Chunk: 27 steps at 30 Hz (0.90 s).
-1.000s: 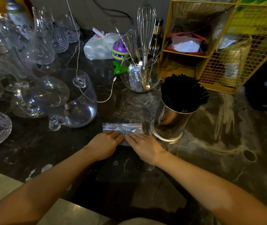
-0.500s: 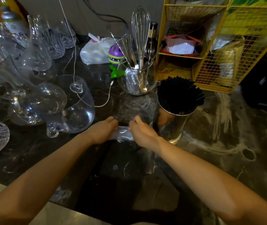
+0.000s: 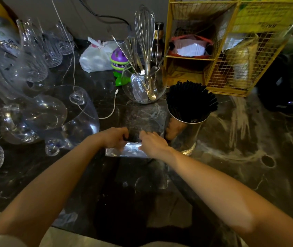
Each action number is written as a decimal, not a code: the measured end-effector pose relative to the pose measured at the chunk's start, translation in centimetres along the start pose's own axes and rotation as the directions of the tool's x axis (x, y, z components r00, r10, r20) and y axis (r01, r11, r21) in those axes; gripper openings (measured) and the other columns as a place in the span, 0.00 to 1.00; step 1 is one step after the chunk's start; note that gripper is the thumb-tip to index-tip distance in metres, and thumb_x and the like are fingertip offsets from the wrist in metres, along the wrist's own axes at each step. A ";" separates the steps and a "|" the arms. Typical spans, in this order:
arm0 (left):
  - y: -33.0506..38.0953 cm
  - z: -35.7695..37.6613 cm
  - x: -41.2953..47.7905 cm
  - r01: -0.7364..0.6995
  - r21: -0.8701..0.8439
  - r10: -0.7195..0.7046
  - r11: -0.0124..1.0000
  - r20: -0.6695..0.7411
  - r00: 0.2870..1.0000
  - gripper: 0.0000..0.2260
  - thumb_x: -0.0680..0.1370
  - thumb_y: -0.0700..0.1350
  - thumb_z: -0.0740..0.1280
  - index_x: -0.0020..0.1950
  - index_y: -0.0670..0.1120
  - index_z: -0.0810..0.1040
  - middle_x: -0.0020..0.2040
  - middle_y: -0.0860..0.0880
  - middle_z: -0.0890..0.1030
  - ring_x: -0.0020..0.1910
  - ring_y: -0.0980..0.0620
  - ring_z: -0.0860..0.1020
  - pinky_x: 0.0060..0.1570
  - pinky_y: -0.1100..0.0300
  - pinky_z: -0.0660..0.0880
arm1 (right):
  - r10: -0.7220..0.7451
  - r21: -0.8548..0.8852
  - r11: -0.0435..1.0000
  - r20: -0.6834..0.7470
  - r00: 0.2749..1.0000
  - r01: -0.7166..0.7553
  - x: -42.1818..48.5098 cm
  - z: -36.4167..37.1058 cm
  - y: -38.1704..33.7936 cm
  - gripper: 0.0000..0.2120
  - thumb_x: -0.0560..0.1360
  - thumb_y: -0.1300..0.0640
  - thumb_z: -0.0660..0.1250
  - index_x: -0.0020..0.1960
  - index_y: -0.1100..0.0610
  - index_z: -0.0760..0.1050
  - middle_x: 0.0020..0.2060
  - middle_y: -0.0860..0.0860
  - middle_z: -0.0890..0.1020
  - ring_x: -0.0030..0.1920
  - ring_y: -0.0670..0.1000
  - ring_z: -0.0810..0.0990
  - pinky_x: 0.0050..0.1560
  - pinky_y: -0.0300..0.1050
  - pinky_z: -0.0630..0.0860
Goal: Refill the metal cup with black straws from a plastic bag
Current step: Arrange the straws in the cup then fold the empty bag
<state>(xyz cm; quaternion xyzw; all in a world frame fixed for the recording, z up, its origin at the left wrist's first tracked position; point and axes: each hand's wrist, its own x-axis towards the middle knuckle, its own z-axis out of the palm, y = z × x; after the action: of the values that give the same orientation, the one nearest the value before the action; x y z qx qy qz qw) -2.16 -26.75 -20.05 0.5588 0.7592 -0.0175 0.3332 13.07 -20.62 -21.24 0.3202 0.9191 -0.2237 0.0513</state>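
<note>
A shiny metal cup [image 3: 186, 134] stands on the dark marble counter [image 3: 240, 148], packed with black straws [image 3: 191, 100] that fan out above its rim. Just left of the cup lies a clear plastic bag [image 3: 129, 151], folded into a flat strip. My left hand [image 3: 114, 138] grips the strip's left end with curled fingers. My right hand [image 3: 153, 143] holds its right end, close to the cup's base. No straws show inside the bag.
Clear glassware [image 3: 40, 111] crowds the left side. Behind the cup sit a glass bowl with a whisk and utensils [image 3: 144, 82], a purple toy [image 3: 119, 59], a white bag [image 3: 97, 56], a white cable [image 3: 111, 107] and a yellow wire rack [image 3: 227, 45].
Both hands went from pressing the bag flat on the counter to gripping its two ends. The folded strip now sits slightly nearer to me, beneath my hands.
</note>
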 end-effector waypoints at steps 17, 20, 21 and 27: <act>3.9 0.3 -3.7 -0.343 0.112 0.315 0.933 0.211 0.925 0.07 0.75 0.43 0.61 0.40 0.45 0.77 0.38 0.49 0.74 0.38 0.53 0.73 0.42 0.61 0.69 | 0.025 0.362 0.932 -0.013 1.000 -0.019 -7.8 -1.4 1.8 0.04 0.74 0.58 0.62 0.41 0.53 0.68 0.39 0.52 0.74 0.43 0.53 0.74 0.43 0.47 0.70; 6.5 1.3 -3.2 -0.456 0.021 0.437 0.890 0.249 0.864 0.06 0.74 0.44 0.63 0.43 0.45 0.78 0.38 0.49 0.77 0.37 0.58 0.74 0.42 0.61 0.69 | 0.106 0.383 0.921 -0.079 0.991 -0.068 -11.0 -1.5 3.6 0.02 0.73 0.59 0.64 0.45 0.58 0.73 0.42 0.56 0.78 0.44 0.53 0.75 0.42 0.42 0.67; 7.3 1.8 -2.8 -0.494 0.006 0.479 0.869 0.238 0.845 0.05 0.73 0.46 0.64 0.42 0.47 0.79 0.38 0.49 0.78 0.37 0.61 0.73 0.41 0.60 0.69 | 0.144 0.389 0.917 -0.104 0.984 -0.093 -12.2 -1.5 4.4 0.05 0.73 0.60 0.64 0.47 0.60 0.74 0.44 0.58 0.79 0.45 0.54 0.76 0.42 0.40 0.65; 14.9 6.5 -1.5 -0.652 -0.093 0.657 0.753 0.180 0.732 0.13 0.73 0.44 0.66 0.57 0.44 0.77 0.53 0.45 0.81 0.41 0.71 0.75 0.45 0.72 0.69 | 0.411 0.512 0.825 -0.257 0.875 -0.238 -21.2 -1.3 9.1 0.09 0.72 0.63 0.66 0.51 0.64 0.77 0.48 0.60 0.82 0.46 0.50 0.77 0.40 0.32 0.65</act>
<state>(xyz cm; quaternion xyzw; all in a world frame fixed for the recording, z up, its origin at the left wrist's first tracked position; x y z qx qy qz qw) 14.00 -25.05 -19.15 0.7813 0.4767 0.0533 0.3994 35.40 -25.69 -18.46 0.5122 0.7624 -0.3633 -0.1565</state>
